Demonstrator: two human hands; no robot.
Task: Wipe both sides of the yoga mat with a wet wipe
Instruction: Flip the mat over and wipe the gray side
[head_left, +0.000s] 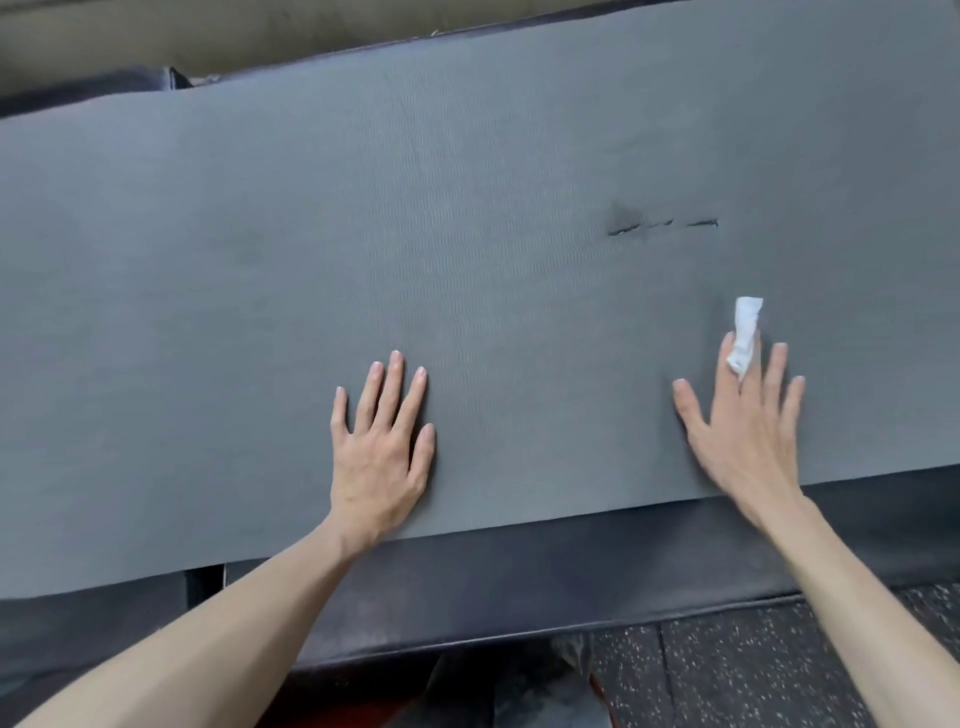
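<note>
Over on the left, the grey yoga mat (260, 312) runs right off the edge of view, spread flat across a dark padded bench (519, 587) whose front face shows below the mat's near edge. Moving in, the left hand (382, 447) is planted palm-down on the mat close to that near edge, fingers straight and fanned a little apart, holding nothing, just pressing on the textured surface. The forearm comes in from the bottom-left corner. Across the middle the mat shows its fine wavy ribbing, and further right, up toward the far side, there's damage: a short row of small tears (662, 226) in the surface, with a darker dent at their left end. Below those, the right hand (745, 426) lies flat on the mat too, fingers stretched out and spread, thumb splayed to the left. A crumpled white wet wipe (746, 332) sits at the fingertips, its near end tucked between the index and middle fingers while its far end pokes out past them onto the mat; exactly how it is pinched there, hard to tell. At the bottom right, beyond the bench, black speckled rubber floor tiles (753, 675) fill the corner, and a tan surface (156, 36) lines the top-left beyond the mat's far edge.
</note>
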